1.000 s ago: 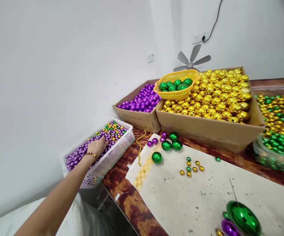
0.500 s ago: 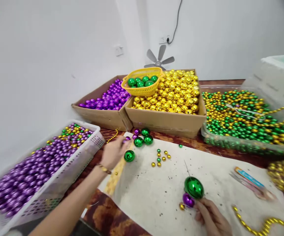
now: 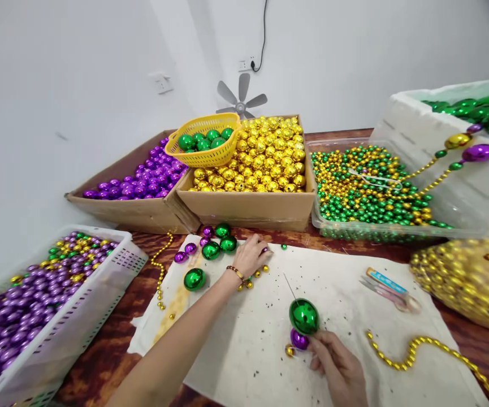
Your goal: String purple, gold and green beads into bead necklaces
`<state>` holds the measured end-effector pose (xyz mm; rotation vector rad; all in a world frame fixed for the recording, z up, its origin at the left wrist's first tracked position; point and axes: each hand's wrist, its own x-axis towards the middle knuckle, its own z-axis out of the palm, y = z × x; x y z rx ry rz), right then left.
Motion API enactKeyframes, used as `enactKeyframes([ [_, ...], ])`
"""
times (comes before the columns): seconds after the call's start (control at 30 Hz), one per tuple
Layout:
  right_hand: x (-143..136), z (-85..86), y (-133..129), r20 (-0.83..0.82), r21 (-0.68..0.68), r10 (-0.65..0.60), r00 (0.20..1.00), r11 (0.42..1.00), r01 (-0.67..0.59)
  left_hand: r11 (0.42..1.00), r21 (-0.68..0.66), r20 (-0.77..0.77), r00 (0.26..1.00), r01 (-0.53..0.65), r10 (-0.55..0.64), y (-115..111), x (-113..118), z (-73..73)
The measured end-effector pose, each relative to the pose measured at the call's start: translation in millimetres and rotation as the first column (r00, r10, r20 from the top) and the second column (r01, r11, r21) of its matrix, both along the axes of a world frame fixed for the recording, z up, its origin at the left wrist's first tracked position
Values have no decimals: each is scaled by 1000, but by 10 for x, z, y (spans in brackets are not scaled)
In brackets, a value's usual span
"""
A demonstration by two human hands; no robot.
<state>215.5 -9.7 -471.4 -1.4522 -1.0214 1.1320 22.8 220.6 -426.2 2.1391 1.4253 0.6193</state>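
Left hand [image 3: 251,255], one, braceleted: fingers bent downward, with a small purple bead [image 3: 264,249] held between them. Small gold beads [image 3: 265,268] were partly covered beneath its palm; a small green bead [image 3: 284,246] was placed just beyond its fingertips. To its left, large green balls [image 3: 211,250] and loose purple balls [image 3: 190,248] were grouped.

Right hand [image 3: 333,362], one: thumb and finger were closed in a pinch at the edge of a purple ball [image 3: 299,339]. Against that ball, a larger green ball [image 3: 304,316] was seated on the far side and a gold bead [image 3: 289,351] nearer; a needle [image 3: 290,286] was seen projecting from the green one. To this hand's right were laid a gold strand [image 3: 414,350] and, farther off, a blue-labelled tool [image 3: 390,291].

Beyond the left hand, a carton of gold balls [image 3: 244,209] was stood, overlapped by a yellow basket [image 3: 204,157]; well to its left, a white basket [image 3: 100,299] was filled with beads.
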Motion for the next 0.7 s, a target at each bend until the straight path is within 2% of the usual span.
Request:
enactKeyframes([
  [0.1, -8, 40, 1, -13, 3, -18, 1000, 1000, 19, 998, -48, 192, 980, -48, 57, 17, -58, 65],
  [0.17, -11, 59, -4, -28, 1, -36, 999, 999, 36, 990, -98, 334, 934, -99, 127, 31, -101, 132],
  [0.27, 11, 85, 0, -69, 4, -6, 998, 1000, 7, 964, -216, 530, 811, -153, 247, -33, -158, 257],
  [0.37, 53, 141, 29, -105, -13, 33, 994, 999, -35, 937, -313, 663, 671, -155, 332, -242, -153, 392],
  [0.4, 64, 171, 43, -104, -17, 46, 994, 999, -48, 924, -359, 712, 603, -128, 360, -332, -128, 431],
  [0.47, 74, 245, 70, -84, -10, 80, 993, 997, -81, 874, -486, 797, 413, 4, 441, -509, -43, 490],
  [0.53, 67, 330, 87, -70, 8, 108, 992, 994, -108, 790, -585, 808, 217, 184, 547, -652, 67, 520],
  [0.57, 57, 372, 90, -72, 16, 112, 991, 994, -111, 753, -609, 792, 153, 250, 590, -704, 122, 528],
  [0.7, 12, 515, 73, -101, 34, 72, 992, 997, -69, 700, -637, 754, 74, 322, 652, -812, 281, 547],
])
